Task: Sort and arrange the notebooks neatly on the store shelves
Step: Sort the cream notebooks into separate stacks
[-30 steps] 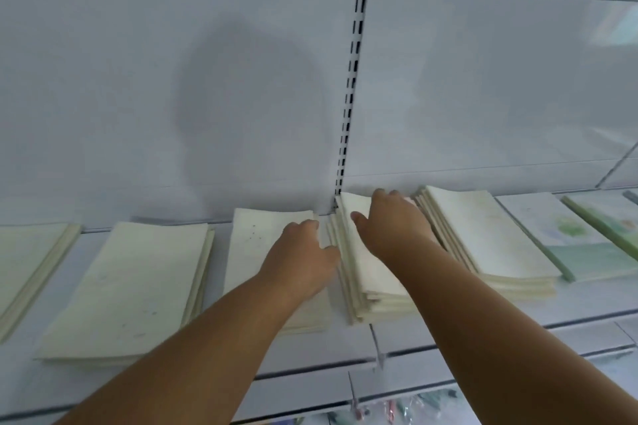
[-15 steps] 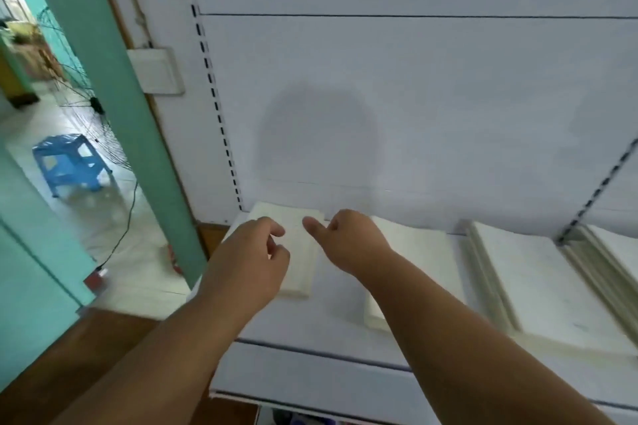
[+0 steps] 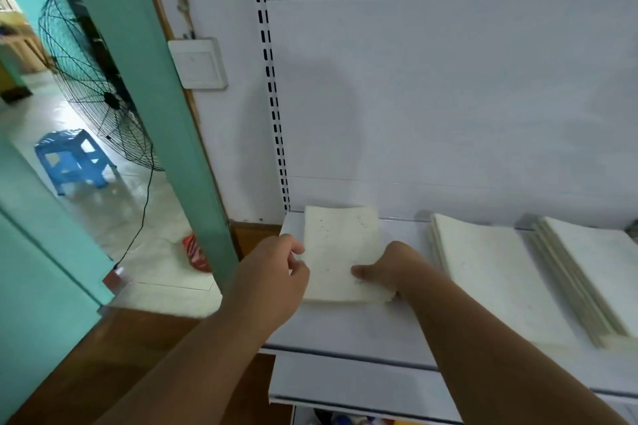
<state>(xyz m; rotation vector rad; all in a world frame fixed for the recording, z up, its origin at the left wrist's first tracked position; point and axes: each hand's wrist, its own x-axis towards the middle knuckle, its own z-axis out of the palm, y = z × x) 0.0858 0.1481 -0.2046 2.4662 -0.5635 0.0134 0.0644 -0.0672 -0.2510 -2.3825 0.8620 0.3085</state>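
Observation:
A small stack of cream notebooks (image 3: 340, 245) lies at the left end of the white shelf (image 3: 345, 331). My right hand (image 3: 390, 269) grips its front right corner, thumb on top and fingers round the edge. My left hand (image 3: 276, 272) is at the stack's left edge, its curled thumb and fingers pinching that edge. To the right lie a second cream stack (image 3: 490, 276) and a third stack (image 3: 597, 272), both flat on the shelf.
A slotted upright (image 3: 272, 97) and the white back panel stand behind the shelf. Left of the shelf are a teal door frame (image 3: 155, 97), a wall switch plate (image 3: 198, 64), a black fan (image 3: 93, 86) and a blue stool (image 3: 74, 159) on the floor.
My view swung left from the middle stacks to the shelf's left end. Both hands, free half a second ago, have come down onto the leftmost stack and taken hold of it.

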